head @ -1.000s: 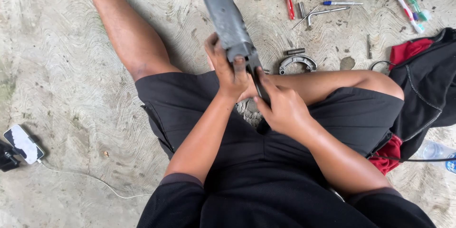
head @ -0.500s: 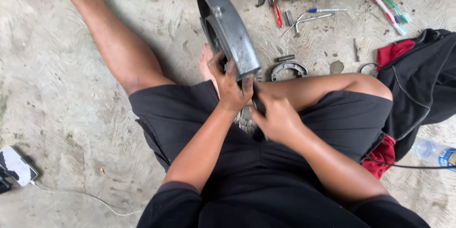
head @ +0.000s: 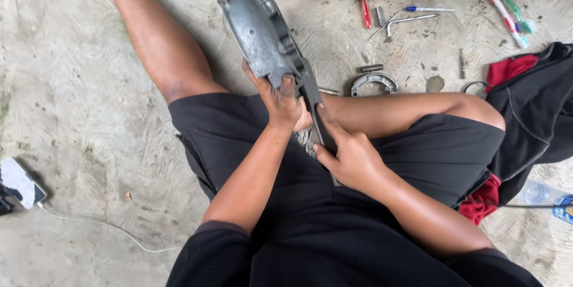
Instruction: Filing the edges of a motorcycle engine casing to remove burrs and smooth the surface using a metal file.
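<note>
Tilted further left, grey metal cover (both hands gripping).

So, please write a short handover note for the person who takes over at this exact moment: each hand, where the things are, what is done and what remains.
Left hand: grips the lower edge of the grey metal cover, which stands tilted over the lap.
Right hand: closed on the narrow dark end of the same cover, thumb pressing along it.
Nearby on the concrete floor: curved metal shoe, red-handled pliers, bent wrench, pen, brushes, phone with cable.
Done: cover is off the floor and held by both hands.
Left: cannot tell from this view; no tool is in hand.
</note>
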